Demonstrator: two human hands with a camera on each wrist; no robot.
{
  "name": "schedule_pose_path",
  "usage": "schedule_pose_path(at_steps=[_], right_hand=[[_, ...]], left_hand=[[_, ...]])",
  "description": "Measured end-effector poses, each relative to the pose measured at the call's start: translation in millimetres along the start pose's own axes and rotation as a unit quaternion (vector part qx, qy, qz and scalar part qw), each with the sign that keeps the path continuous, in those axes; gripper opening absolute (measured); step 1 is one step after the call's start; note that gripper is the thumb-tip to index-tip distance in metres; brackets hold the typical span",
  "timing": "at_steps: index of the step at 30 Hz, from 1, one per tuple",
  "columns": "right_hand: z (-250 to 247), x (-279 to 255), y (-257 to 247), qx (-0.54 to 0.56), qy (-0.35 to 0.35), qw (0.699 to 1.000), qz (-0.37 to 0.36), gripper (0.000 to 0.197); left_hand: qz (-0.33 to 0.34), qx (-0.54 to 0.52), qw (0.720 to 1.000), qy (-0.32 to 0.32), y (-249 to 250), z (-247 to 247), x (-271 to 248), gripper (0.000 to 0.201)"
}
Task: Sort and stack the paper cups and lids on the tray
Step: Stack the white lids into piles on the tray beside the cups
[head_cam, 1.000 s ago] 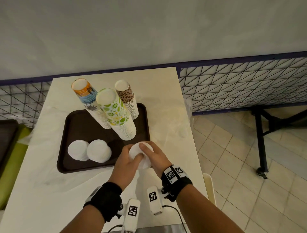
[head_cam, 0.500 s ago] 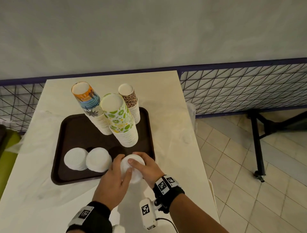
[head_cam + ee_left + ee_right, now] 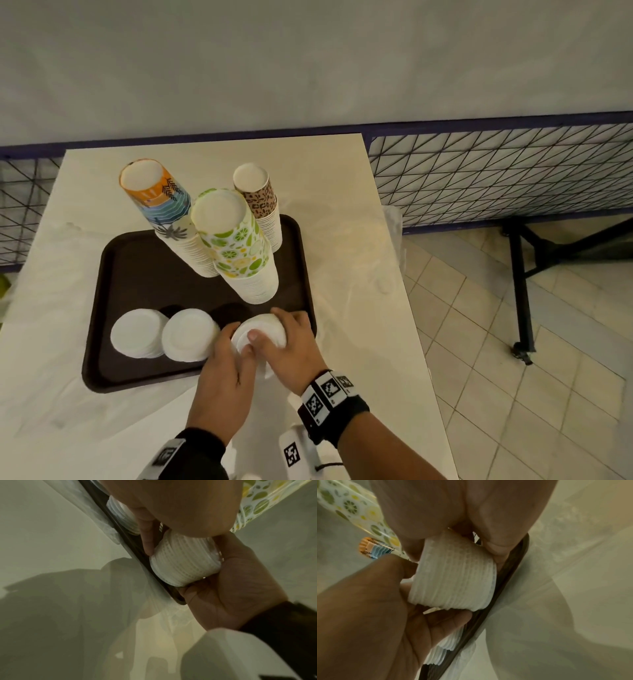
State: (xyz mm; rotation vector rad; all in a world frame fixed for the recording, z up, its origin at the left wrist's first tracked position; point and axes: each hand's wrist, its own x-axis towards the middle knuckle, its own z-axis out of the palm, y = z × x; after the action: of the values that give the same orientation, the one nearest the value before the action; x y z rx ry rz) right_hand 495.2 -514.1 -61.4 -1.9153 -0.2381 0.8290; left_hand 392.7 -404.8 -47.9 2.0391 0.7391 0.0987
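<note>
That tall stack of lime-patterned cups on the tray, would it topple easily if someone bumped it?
Probably. The lime-patterned cup stack is tall on a narrow base and seems to lean, so a sideways nudge could tip it. Being paper, it is likely light and might slide on the tray.

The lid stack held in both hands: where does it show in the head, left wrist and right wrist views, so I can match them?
Head: the held lid stack sits low centre, between the left hand and the right hand, at the tray's near right corner.
Left wrist: centre right.
Right wrist: centre.
Shared landmark: the dark tray rim beside the stack.
</note>
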Motion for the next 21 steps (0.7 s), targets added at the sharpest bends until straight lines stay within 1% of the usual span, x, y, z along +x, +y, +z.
schedule_pose_path(at_steps=[5, 7, 10, 13, 15, 18, 20, 21], right_hand=[[-3.3, 10.7, -6.0, 0.001, 0.008, 1.000, 0.008, 0.071], [-2.9, 12.9, -6.1, -0.002, 0.008, 1.000, 0.004, 0.070], [-1.2, 16.9, -4.9, -0.064, 0.011, 0.998, -0.008, 0.067], [-1.4, 20.9, -5.2, -0.111, 0.027, 0.993, -0.014, 0.067], [-2.8, 20.0, -7.8, -0.104, 0.030, 0.994, -0.012, 0.067], [-2.8, 14.0, -14.2, -0.101, 0.021, 0.995, -0.001, 0.062], [-0.9, 11.8, -15.1, -0.122, 0.013, 0.992, -0.013, 0.059], [-0.2, 11.8, -15.0, -0.127, 0.007, 0.992, -0.018, 0.057]], left_hand=[[0.003, -0.024, 1.000, 0.016, 4.4, 4.0, 9.5, 0.050], [-0.006, -0.026, 0.999, 0.021, 3.5, 6.9, 11.2, 0.043], [-0.010, -0.021, 0.999, 0.030, 3.9, 10.5, 12.5, 0.031], [-0.006, -0.009, 1.000, 0.026, 2.8, 10.4, 14.7, 0.028], [-0.007, 0.004, 1.000, 0.018, 0.8, 10.0, 15.8, 0.033], [-0.017, 0.067, 0.998, 0.011, -2.8, 11.8, 16.7, 0.055], [-0.016, 0.111, 0.994, 0.013, -2.2, 12.9, 15.9, 0.058], [-0.004, 0.129, 0.991, 0.017, -1.7, 13.8, 15.4, 0.058]])
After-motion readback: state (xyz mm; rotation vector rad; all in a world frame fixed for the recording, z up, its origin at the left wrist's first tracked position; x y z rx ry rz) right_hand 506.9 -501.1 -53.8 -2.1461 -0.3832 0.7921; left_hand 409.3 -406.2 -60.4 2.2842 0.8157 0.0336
